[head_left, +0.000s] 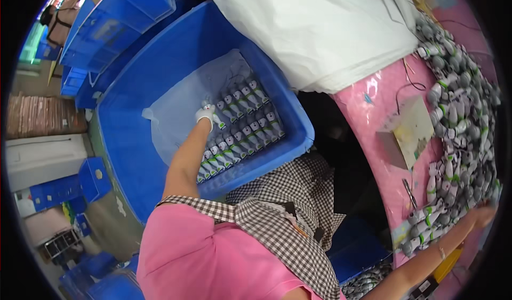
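Pink-sleeved left hand, gripping a toy figure, should lay it snugly beside the rows in the blue bin.

Blue bin; pink table; grey-white-green toys; black-white checked apron; pink sleeve.

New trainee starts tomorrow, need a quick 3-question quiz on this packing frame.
1. True or false: the gloved left hand holds a small grey-and-white toy figure over the blue crate.
2. The figures in the crate lie: A) in neat rows B) in a loose heap C) standing upright.
3. Fill in: the right hand reaches to the loose pile of figures on the ___ table.

Key: 1 true; 2 A; 3 pink.
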The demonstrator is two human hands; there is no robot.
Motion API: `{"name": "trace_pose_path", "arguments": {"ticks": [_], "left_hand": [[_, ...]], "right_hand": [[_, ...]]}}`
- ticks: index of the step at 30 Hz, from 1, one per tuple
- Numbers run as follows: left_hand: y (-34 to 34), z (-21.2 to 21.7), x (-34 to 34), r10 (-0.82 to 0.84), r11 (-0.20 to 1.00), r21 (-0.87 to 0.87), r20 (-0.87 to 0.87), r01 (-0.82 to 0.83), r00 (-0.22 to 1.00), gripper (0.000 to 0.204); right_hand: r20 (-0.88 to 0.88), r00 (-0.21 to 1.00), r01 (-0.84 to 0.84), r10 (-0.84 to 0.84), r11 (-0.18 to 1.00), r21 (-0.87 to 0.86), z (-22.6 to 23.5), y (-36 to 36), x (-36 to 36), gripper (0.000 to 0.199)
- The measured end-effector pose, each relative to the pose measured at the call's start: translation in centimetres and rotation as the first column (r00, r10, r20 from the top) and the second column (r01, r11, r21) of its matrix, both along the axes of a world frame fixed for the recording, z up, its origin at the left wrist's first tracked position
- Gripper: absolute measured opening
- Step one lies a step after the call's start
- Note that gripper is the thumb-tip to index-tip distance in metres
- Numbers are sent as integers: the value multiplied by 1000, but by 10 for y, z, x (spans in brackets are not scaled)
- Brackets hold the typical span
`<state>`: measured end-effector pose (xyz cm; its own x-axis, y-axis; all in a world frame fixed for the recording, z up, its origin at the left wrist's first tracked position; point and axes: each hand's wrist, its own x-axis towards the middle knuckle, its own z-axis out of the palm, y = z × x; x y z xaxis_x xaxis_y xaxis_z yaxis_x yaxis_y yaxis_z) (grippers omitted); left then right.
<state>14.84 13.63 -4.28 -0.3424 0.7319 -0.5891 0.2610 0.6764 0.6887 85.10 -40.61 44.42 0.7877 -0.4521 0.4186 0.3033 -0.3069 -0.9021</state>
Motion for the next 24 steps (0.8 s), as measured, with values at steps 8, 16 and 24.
{"name": "trace_pose_path", "arguments": {"ticks": [8, 16, 24], "left_hand": [[-1, -64, 4, -224, 972, -119, -217, 203, 950, 48], [-3, 9, 75, -779, 511, -537, -620, 671, 97, 37], [-96, 343, 230, -537, 304, 914, -71, 271, 841, 24]], "right_hand": [[176, 681, -720, 711, 604, 342, 9, 9, -112, 37], [24, 334, -748, 942, 249, 615, -43, 79, -199, 43], [-128, 195, -462, 972, 207, 862, -57, 177, -267, 40]]}}
